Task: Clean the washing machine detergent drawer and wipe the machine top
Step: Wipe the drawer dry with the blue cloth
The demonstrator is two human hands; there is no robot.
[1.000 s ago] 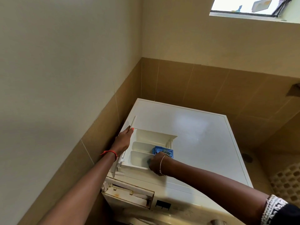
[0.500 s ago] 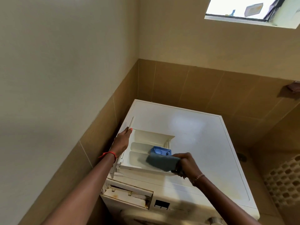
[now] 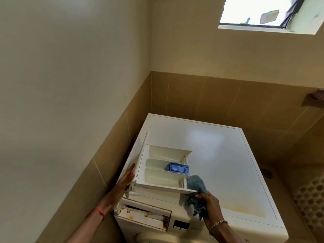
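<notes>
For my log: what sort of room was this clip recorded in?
Probably a small home laundry or bathroom corner. A white washing machine stands against half-tiled walls beneath a small high window, with its pulled-out detergent drawer on top.

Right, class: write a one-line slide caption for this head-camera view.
Left hand rests against the detergent drawer on the washing machine top while the right hand grips a blue cloth beside it.

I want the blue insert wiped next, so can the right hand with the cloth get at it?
Probably yes. The right hand holds the cloth beside the right wall of the drawer; the blue insert lies uncovered just inside, and the left hand rests on the opposite side.
</notes>
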